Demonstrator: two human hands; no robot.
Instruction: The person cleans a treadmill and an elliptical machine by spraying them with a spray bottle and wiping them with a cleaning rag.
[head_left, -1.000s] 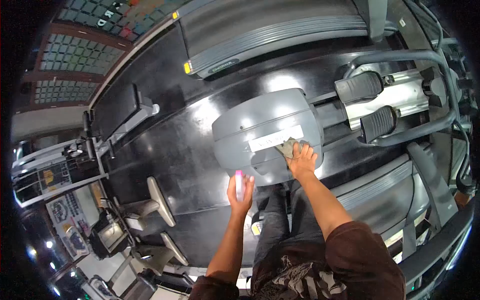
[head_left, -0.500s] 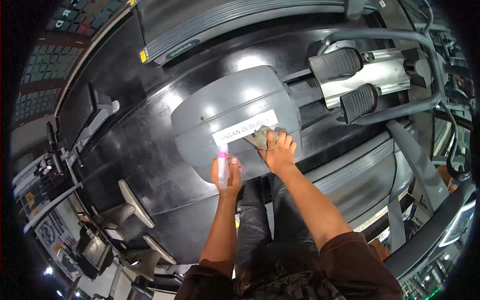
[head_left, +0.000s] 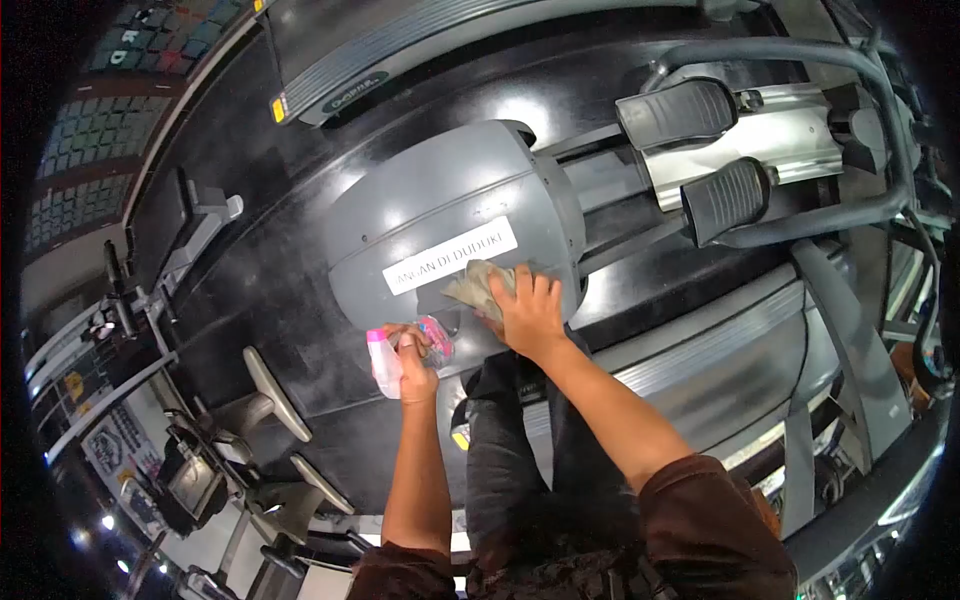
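Note:
My left hand (head_left: 415, 365) is closed around a small translucent spray bottle (head_left: 383, 368) with a pink top. A pink and blue patch shows past its fingers. To the left of the grey machine housing (head_left: 440, 185), this hand is held over its near edge. My right hand (head_left: 528, 312) grips a crumpled grey-green cloth (head_left: 478, 286) against the housing, with the fingers spread over it. Just beyond the cloth, a white label strip (head_left: 450, 255) with black capital letters is stuck on the housing.
Two ribbed black pedals (head_left: 728, 200) and a curved grey handlebar (head_left: 800, 225) lie to the right. A treadmill (head_left: 340, 85) runs along the far side, and another treadmill deck (head_left: 690, 350) is near my legs. Further gym machines (head_left: 265, 400) stand at left.
My left hand has moved left and slightly nearer my body, turning the bottle. The right hand and cloth have shifted left along the housing below the label. The view has moved a little.

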